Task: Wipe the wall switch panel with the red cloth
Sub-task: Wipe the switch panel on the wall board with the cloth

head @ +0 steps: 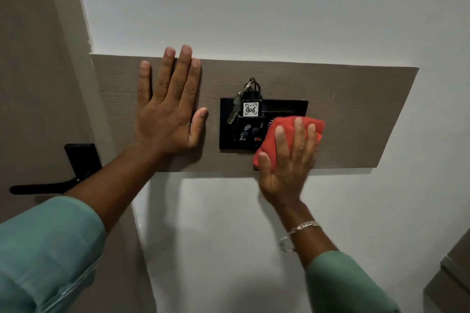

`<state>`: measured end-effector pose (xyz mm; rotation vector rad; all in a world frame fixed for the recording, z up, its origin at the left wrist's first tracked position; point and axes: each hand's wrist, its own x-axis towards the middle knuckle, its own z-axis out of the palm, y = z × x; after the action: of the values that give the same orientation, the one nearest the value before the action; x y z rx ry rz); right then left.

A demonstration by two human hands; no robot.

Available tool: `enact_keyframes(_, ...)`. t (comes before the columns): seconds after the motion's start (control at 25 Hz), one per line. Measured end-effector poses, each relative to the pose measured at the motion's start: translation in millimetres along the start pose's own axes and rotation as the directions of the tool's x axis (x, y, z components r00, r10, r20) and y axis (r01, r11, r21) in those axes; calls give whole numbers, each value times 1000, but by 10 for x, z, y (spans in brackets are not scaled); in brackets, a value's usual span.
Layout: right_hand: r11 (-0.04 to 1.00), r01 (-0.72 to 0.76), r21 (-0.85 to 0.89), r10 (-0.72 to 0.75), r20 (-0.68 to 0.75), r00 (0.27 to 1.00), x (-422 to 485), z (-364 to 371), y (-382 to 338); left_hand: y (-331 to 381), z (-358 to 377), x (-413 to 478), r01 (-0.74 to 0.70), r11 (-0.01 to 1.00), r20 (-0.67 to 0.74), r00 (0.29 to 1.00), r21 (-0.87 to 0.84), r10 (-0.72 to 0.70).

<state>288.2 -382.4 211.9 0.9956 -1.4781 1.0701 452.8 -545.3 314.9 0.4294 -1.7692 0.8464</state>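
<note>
A black switch panel (229,124) is set in a grey-brown wooden board (351,114) on a white wall. A key tag marked 406 (250,109) with a key (235,109) hangs in the panel's top slot. My right hand (287,160) presses a bunched red cloth (282,132) flat against the panel's right part, covering that side and its lower right corner. My left hand (167,109) lies flat on the board just left of the panel, fingers spread and pointing up, holding nothing. Knobs and a small red indicator show on the uncovered part.
A black door handle (50,185) and its plate (81,157) sit on the brown door at the left, under my left forearm. Grey furniture edges (455,272) show at the lower right. White wall surrounds the board.
</note>
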Motion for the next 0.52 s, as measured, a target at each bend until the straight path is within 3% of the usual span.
enact_keyframes(0.04, 993, 115, -31, -114, 50, 992, -20, -100, 200, 0, 6, 2, -2, 1000, -8, 1000, 3, 2)
enact_keyframes(0.08, 992, 125, -25, -123, 56, 991, 6, -166, 320, -1, 8, 1, -4, 1000, -12, 1000, 8, 4)
enact_keyframes(0.2, 987, -121, 106, 128, -68, 989, 304, -88, 92, -11, 8, -14, -3, 1000, -18, 1000, 9, 4)
enact_keyframes(0.24, 985, -117, 129, 129, -93, 987, 425, -47, -17, -2, 9, -12, -8, 1000, -20, 1000, 7, 8)
enact_keyframes(0.32, 994, 69, 81, -64, -54, 996, 529, -49, -15, 6, 3, -6, -9, 1000, -8, 1000, 3, 9)
enact_keyframes(0.44, 944, 330, 17, -330, 97, 939, 469, -256, 370, -5, -6, -14, 2, 1000, 17, 1000, 2, -2)
enact_keyframes(0.52, 946, 325, 10, -324, 117, 939, 397, -348, 484, -3, -4, -12, 2, 1000, 13, 1000, 8, -2)
